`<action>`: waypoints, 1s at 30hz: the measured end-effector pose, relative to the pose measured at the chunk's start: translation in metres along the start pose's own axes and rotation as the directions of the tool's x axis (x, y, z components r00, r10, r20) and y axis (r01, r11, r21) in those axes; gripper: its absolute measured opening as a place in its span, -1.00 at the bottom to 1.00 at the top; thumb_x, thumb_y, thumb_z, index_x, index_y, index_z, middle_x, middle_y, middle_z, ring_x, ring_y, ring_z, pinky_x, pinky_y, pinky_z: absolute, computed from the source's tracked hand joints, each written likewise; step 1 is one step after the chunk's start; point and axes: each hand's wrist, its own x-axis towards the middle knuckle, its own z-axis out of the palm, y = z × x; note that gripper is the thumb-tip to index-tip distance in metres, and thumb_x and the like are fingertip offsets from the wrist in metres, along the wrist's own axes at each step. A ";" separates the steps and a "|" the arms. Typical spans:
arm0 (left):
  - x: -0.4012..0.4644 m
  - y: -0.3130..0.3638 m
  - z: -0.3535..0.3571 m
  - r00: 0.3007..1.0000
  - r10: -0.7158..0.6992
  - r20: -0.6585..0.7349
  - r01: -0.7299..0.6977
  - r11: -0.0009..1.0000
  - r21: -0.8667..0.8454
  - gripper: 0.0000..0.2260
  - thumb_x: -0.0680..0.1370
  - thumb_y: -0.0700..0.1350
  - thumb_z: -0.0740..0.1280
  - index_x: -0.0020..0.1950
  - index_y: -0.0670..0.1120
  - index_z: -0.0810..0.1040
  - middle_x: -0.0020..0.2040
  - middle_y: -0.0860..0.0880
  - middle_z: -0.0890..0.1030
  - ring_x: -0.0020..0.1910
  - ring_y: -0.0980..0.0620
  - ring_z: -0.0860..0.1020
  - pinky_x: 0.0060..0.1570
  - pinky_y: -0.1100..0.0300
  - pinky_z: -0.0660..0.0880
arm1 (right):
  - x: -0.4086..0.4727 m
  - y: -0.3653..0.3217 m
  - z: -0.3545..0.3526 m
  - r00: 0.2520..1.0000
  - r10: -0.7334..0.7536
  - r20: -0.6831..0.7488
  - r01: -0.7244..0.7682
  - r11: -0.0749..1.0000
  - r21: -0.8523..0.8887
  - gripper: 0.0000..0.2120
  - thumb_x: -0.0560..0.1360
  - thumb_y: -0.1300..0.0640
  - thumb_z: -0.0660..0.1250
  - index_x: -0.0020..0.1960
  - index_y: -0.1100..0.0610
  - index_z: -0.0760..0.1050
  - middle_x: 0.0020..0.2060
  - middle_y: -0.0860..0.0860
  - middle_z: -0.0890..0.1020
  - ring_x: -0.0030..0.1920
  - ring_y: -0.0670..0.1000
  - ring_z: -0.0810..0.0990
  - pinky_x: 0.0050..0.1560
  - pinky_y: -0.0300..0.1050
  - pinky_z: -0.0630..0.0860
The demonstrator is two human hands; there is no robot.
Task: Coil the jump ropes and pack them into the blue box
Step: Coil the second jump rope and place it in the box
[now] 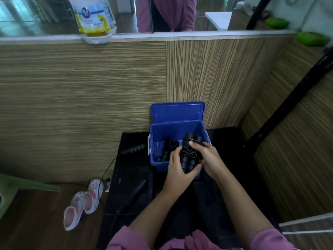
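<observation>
Head view, our holdings:
Left hand (177,170): we grip the lower handle ends of the coiled jump rope (190,154), fingers curled round them.
Right hand (208,156): we clasp the same bundle from the other side.
Coiled jump rope: black, held over the blue box (155,159)'s front edge.
Blue box: lid (177,111) upright, another rope (166,150) inside.
Loose rope handle (134,149): green-ringed, left of box.

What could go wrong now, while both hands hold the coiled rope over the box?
1. The cord wound around the rope looks loose; it may unwind if the left hand or right hand lets go early.
2. Another rope already lies in the box, so cords may tangle.
</observation>
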 end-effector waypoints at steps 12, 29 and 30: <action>0.090 -0.041 -0.013 0.990 -0.122 0.068 0.060 0.815 0.577 -0.62 0.58 0.07 0.22 0.36 -0.03 0.39 0.22 -0.03 0.50 0.11 -0.06 0.54 0.01 0.06 0.49 | 0.058 -0.005 -0.016 0.981 -0.009 -0.195 0.034 0.992 0.125 -0.72 0.40 0.29 0.45 0.08 0.34 0.55 -0.14 0.20 0.68 -0.18 0.10 0.67 -0.07 -0.05 0.59; 0.140 -0.084 0.005 0.889 -0.449 0.089 0.241 0.626 0.741 -0.51 0.58 -0.09 0.27 0.48 -0.03 0.22 0.54 -0.18 0.00 0.26 -0.22 0.44 0.20 0.05 0.44 | 0.161 0.032 0.003 0.968 0.181 -0.174 -0.213 0.958 -0.190 -0.53 0.33 0.23 0.51 0.17 0.22 0.41 0.05 0.18 0.61 0.04 0.16 0.61 0.19 0.11 0.52; 0.138 -0.083 0.004 0.881 -0.471 0.054 0.274 0.599 0.752 -0.51 0.59 -0.05 0.25 0.49 -0.03 0.19 0.54 -0.20 -0.01 0.26 -0.24 0.44 0.19 0.06 0.45 | 0.163 0.036 0.004 0.969 0.185 -0.163 -0.219 0.949 -0.229 -0.51 0.33 0.21 0.52 0.17 0.19 0.40 0.07 0.17 0.60 0.05 0.15 0.61 0.18 0.10 0.52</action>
